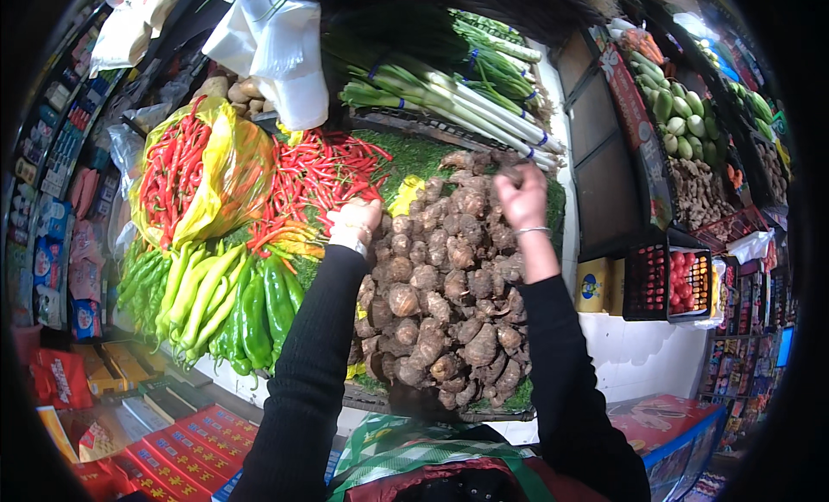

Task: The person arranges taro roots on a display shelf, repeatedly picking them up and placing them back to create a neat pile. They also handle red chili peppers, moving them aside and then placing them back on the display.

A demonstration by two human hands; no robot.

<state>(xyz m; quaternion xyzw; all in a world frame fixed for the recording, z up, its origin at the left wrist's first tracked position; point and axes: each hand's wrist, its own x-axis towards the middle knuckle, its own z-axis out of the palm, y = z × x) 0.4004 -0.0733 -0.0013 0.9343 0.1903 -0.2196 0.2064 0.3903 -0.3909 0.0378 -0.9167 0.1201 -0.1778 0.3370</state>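
A heap of brown, rough-skinned taro corms point(447, 288) lies on green artificial turf before me. My right hand point(526, 200), with a bracelet at its wrist, is at the heap's far right edge. Its thumb and fingers close around a dark taro corm point(513, 173). My left hand point(355, 222) is at the heap's left side, by the loose red chillies point(317, 168). Its fingers are curled and turned away, so what is under them is hidden. A piece of yellow plastic point(408, 195) shows between the chillies and the taro.
Left of the taro are a yellow bag point(239, 162) of red chillies, pale green peppers point(204, 294) and dark green peppers point(262, 311). Scallions point(447, 100) lie beyond. White plastic bags point(288, 58) hang at the upper left. A black crate point(647, 281) and red boxes point(188, 450) flank the stall.
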